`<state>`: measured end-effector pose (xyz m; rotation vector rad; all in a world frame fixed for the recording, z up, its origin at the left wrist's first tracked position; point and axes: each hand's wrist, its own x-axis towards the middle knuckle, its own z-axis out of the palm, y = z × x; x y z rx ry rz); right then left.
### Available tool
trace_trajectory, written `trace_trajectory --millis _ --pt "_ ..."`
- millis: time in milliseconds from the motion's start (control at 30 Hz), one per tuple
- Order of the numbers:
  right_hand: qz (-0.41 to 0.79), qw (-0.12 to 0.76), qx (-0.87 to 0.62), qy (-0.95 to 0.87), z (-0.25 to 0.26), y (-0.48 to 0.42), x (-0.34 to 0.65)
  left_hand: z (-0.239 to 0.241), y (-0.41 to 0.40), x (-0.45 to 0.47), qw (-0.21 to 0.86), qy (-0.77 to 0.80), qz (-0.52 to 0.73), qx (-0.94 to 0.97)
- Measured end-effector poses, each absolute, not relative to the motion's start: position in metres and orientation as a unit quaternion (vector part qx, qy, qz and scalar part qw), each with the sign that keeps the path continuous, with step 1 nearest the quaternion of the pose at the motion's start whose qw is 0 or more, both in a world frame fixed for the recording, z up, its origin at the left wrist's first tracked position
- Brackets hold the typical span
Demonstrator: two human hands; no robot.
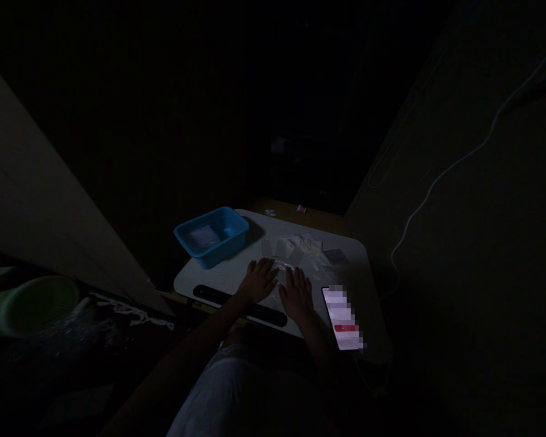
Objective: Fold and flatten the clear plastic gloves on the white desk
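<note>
The room is dark, and only the small white table [218, 276] is lit. From its middle, the left hand [258, 280] lies at 6 o'clock and the right hand [296, 294] just beside it at 5, both palm down on a clear plastic bag [283, 267].

The left fingers [268, 265] are stretched out and slightly spread, flat on the bag's left part. The right fingers [295, 274] are equally open and rest on its right part. Neither hand seems closed around anything, though the dim light hides the thumbs.

A lit phone [343, 318] lies at 4 o'clock, close to the right wrist.

Beyond the hands, at 1 o'clock, sits a heap [306, 247] of crumpled clear and white pieces, touching the bag's far edge. A blue tub [212, 235] stands at 10 o'clock with one pale flat piece in it.

Judging by this, one piece is put away, one is being handled, and the heap is left.

A green basket [39, 303] sits far off at 9 o'clock, and a white cable [437, 182] hangs at 2.
</note>
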<state>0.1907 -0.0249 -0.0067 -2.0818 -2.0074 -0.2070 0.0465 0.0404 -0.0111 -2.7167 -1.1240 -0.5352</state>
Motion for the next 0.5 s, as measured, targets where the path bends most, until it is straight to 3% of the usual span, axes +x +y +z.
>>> trace_trajectory --millis 500 --pt "-0.071 0.154 -0.701 -0.692 -0.01 -0.0249 0.1925 -0.0119 0.0394 0.0481 0.076 -0.373 -0.205 -0.902"
